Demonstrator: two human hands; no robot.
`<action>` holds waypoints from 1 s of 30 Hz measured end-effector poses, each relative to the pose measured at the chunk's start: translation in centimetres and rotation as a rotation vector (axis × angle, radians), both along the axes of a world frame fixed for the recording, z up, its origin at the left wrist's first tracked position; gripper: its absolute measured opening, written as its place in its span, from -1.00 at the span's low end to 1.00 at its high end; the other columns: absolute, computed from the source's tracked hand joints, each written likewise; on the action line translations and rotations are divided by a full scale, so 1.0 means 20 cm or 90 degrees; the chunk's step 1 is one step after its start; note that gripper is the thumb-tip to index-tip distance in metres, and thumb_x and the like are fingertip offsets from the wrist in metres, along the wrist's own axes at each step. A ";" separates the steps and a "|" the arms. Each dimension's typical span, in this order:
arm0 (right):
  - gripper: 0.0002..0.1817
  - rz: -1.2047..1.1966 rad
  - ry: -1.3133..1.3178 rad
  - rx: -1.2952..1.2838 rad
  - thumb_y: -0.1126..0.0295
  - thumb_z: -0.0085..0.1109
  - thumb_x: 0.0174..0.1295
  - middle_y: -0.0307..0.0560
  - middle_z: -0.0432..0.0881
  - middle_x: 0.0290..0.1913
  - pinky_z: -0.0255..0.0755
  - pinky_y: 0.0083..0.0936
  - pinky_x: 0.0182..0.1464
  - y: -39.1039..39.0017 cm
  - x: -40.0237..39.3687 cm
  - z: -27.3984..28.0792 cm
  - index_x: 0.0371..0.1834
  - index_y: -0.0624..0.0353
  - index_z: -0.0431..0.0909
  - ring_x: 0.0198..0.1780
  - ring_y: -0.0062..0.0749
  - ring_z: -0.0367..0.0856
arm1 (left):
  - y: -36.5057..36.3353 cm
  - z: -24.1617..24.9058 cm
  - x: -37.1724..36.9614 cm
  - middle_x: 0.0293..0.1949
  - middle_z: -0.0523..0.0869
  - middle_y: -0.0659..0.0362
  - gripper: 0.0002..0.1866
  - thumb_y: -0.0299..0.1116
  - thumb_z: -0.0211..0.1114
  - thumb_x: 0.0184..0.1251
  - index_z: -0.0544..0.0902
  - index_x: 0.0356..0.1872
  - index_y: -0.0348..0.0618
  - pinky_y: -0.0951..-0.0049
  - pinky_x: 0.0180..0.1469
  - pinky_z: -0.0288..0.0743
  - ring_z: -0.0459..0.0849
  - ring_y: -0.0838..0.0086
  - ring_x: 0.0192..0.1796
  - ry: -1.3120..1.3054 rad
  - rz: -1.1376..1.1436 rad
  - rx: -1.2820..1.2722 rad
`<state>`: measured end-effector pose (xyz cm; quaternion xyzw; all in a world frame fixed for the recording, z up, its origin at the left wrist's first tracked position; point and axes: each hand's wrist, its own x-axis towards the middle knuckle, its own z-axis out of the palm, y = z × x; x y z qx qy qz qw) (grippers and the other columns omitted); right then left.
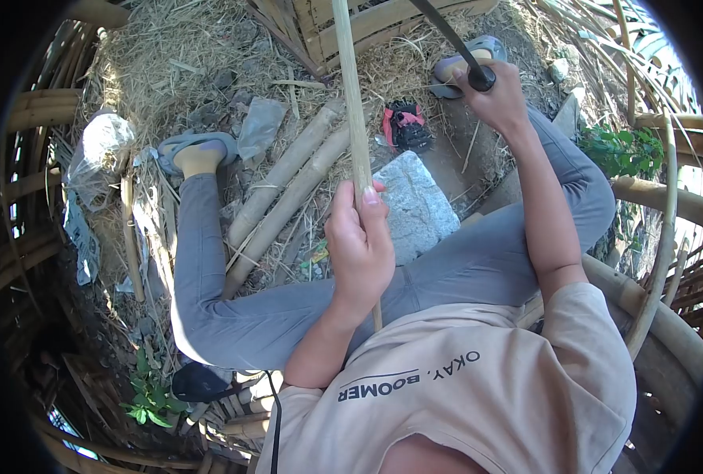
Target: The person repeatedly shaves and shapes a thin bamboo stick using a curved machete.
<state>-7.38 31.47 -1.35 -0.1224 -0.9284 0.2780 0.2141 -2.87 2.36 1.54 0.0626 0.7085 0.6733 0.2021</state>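
My left hand (359,249) is closed around a long pale bamboo strip (351,103), its thumb lying along the strip. The strip runs from my lap up past the top edge of the view. Farther forward on the right, my right hand (497,99) grips a long dark tool (456,41) with a round black end showing at the fist. The tool's far end is cut off by the top edge, so its kind cannot be made out. Between my legs lies a pale stone block (414,207), just right of my left hand.
Two bamboo poles (284,178) lie on the straw-covered ground left of the block. Beyond it is a pink and black bundle (407,126). Plastic bags (102,158) lie at the left. A wooden frame (351,31) stands ahead, and bamboo rails (659,201) curve round the right side.
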 end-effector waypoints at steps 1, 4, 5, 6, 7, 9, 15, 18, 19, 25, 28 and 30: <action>-0.74 0.006 -0.015 -0.022 0.30 0.38 0.15 0.16 0.61 -0.57 0.44 -0.16 -0.34 -0.02 0.03 0.04 -0.51 0.29 0.66 -0.47 0.06 0.62 | 0.00 0.00 -0.01 -0.54 0.45 0.35 -0.77 -0.32 -0.01 0.69 0.51 -0.05 -0.28 0.57 -0.54 0.16 0.33 0.77 -0.57 -0.025 0.007 0.017; -0.77 0.075 -0.021 -0.054 0.32 0.39 0.14 0.16 0.60 -0.59 0.43 -0.19 -0.38 -0.12 0.06 0.11 -0.51 0.28 0.67 -0.50 0.06 0.61 | 0.00 0.03 -0.02 -0.53 0.42 0.38 -0.76 -0.27 0.01 0.70 0.50 0.00 -0.27 0.64 -0.56 0.12 0.28 0.80 -0.56 -0.105 0.004 0.083; -0.78 0.105 -0.012 -0.059 0.33 0.40 0.12 0.15 0.60 -0.59 0.44 -0.19 -0.39 -0.17 0.06 0.12 -0.50 0.28 0.68 -0.51 0.06 0.61 | 0.00 0.04 -0.03 -0.53 0.41 0.38 -0.74 -0.25 0.00 0.71 0.50 0.02 -0.26 0.66 -0.56 0.12 0.26 0.80 -0.57 -0.132 -0.013 0.121; -0.80 0.126 -0.024 -0.057 0.33 0.41 0.09 0.13 0.60 -0.60 0.45 -0.19 -0.39 -0.21 0.06 0.12 -0.50 0.26 0.69 -0.51 0.06 0.62 | 0.00 0.05 -0.04 -0.53 0.41 0.38 -0.72 -0.22 -0.01 0.72 0.49 0.03 -0.25 0.69 -0.56 0.12 0.24 0.81 -0.57 -0.157 -0.031 0.160; -0.81 0.146 -0.036 -0.052 0.33 0.41 0.07 0.11 0.60 -0.61 0.46 -0.18 -0.38 -0.25 0.07 0.11 -0.50 0.24 0.69 -0.51 0.05 0.62 | -0.02 0.05 -0.06 -0.50 0.41 0.36 -0.71 -0.19 -0.05 0.73 0.48 0.03 -0.22 0.71 -0.57 0.12 0.25 0.79 -0.55 -0.206 -0.054 0.207; -0.84 0.186 -0.057 -0.018 0.32 0.43 -0.03 0.04 0.61 -0.62 0.50 -0.16 -0.36 -0.29 0.06 0.08 -0.47 0.17 0.73 -0.49 0.05 0.65 | -0.05 0.05 -0.10 -0.45 0.42 0.32 -0.68 -0.14 -0.12 0.75 0.46 0.03 -0.18 0.74 -0.59 0.13 0.26 0.76 -0.51 -0.307 -0.102 0.307; -0.84 0.234 -0.103 -0.012 0.32 0.41 -0.07 0.03 0.62 -0.62 0.53 -0.18 -0.34 -0.38 0.10 0.14 -0.45 0.15 0.75 -0.48 0.03 0.67 | -0.11 -0.01 -0.18 -0.29 0.47 0.19 -0.65 -0.05 -0.19 0.75 0.42 0.02 -0.10 0.71 -0.57 0.29 0.37 0.57 -0.27 -0.413 -0.150 0.409; -0.84 0.254 -0.111 -0.034 0.33 0.41 -0.06 0.03 0.62 -0.62 0.52 -0.18 -0.35 -0.41 0.10 0.17 -0.45 0.16 0.74 -0.47 0.03 0.67 | -0.13 -0.04 -0.19 -0.34 0.46 0.18 -0.65 -0.05 -0.17 0.74 0.42 0.03 -0.11 0.70 -0.58 0.32 0.38 0.55 -0.28 -0.429 -0.199 0.500; -0.85 0.264 -0.115 -0.047 0.34 0.41 -0.06 0.04 0.62 -0.62 0.52 -0.18 -0.35 -0.42 0.10 0.17 -0.45 0.16 0.74 -0.47 0.03 0.67 | -0.13 -0.06 -0.20 -0.36 0.46 0.19 -0.65 -0.05 -0.15 0.74 0.42 0.04 -0.12 0.70 -0.59 0.33 0.39 0.55 -0.29 -0.434 -0.222 0.543; -0.83 0.260 -0.110 -0.068 0.35 0.42 -0.08 0.05 0.62 -0.61 0.53 -0.17 -0.35 -0.45 0.12 0.19 -0.43 0.18 0.74 -0.46 0.06 0.68 | -0.12 -0.16 -0.23 -0.53 0.42 0.22 -0.73 -0.14 -0.04 0.72 0.43 0.03 -0.15 0.73 -0.70 0.23 0.36 0.63 -0.52 -0.584 -0.327 0.759; -0.83 0.267 -0.101 -0.038 0.34 0.42 -0.09 0.05 0.62 -0.61 0.55 -0.16 -0.34 -0.45 0.13 0.18 -0.43 0.16 0.74 -0.45 0.07 0.68 | -0.11 -0.18 -0.23 -0.56 0.40 0.26 -0.75 -0.17 -0.01 0.71 0.43 -0.01 -0.16 0.75 -0.72 0.18 0.29 0.67 -0.60 -0.520 -0.351 0.747; -0.82 0.277 -0.098 -0.026 0.34 0.42 -0.12 0.06 0.61 -0.61 0.56 -0.15 -0.33 -0.47 0.14 0.19 -0.42 0.14 0.74 -0.44 0.08 0.68 | -0.11 -0.12 -0.21 -0.59 0.34 0.31 -0.74 -0.16 -0.03 0.72 0.44 -0.04 -0.15 0.75 -0.72 0.12 0.25 0.69 -0.60 -0.463 -0.318 0.657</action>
